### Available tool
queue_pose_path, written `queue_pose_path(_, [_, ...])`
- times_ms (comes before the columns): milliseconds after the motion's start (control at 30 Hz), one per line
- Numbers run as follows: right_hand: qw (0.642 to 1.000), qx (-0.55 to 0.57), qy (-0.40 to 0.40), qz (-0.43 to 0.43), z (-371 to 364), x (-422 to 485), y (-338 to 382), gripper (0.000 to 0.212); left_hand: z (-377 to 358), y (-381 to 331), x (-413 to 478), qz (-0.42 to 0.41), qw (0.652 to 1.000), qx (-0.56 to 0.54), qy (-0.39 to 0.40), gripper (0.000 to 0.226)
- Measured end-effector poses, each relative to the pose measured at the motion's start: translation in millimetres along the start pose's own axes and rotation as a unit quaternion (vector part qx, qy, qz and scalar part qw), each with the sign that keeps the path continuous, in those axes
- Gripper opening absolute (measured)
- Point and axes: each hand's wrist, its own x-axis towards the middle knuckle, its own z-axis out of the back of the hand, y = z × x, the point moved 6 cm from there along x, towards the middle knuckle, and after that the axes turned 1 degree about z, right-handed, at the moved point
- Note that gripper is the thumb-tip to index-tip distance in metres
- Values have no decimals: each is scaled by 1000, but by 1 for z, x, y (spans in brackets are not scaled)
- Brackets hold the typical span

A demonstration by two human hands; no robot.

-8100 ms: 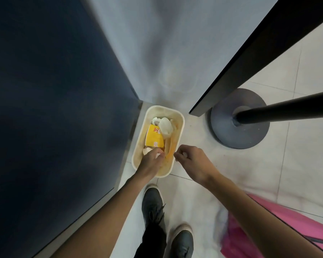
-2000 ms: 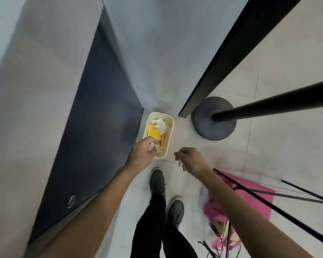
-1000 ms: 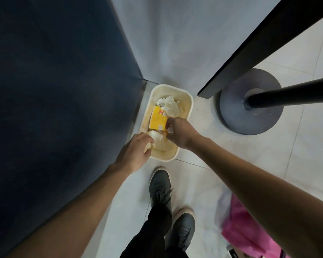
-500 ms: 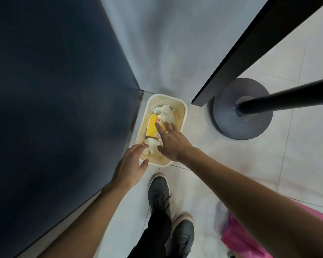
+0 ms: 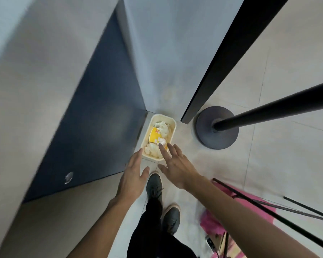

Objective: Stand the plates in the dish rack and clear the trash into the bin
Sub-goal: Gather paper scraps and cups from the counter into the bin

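Hands both spread, holding nothing: left hand (image 5: 132, 175) just beside bin (image 5: 173, 129), right hand (image 5: 175, 168) over its near end. All trash (image 5: 163, 127) inside bin (yellow wrapper (image 5: 154, 135), crumpled tissue), parked on floor (image 5: 268, 146) in corner, probably to clear walkway.

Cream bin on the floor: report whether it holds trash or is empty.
Holds trash: a yellow carton and crumpled white tissues lie inside the cream rectangular plastic bin.
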Motion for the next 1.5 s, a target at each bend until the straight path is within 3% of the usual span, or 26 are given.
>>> queue_pose_path(167, [1000, 5, -1, 7, 29, -76, 43, 68, 35, -29, -78, 6, 1000, 0, 11, 65])
queue_pose_path(367, [999, 29, 1, 31, 60, -153, 110, 69, 91, -57, -172, 22, 996, -84, -32, 63])
queue_pose_path(667, [981, 15, -60, 182, 116, -239, 235, 71, 224, -63, -300, -55, 963, -172, -198, 50])
queue_pose_path(900, [960, -13, -41, 276, 107, -282, 350, 67, 289, 3, -407, -43, 933, -192, -302, 50])
queue_pose_path(1267, [928, -46, 0, 370, -9, -345, 514, 57, 319, 151, -576, 55, 876, -279, -391, 43])
queue_pose_path(1500, [898, -76, 21, 433, -73, -359, 596, 29, 344, 241, -640, 137, 834, -167, -508, 24])
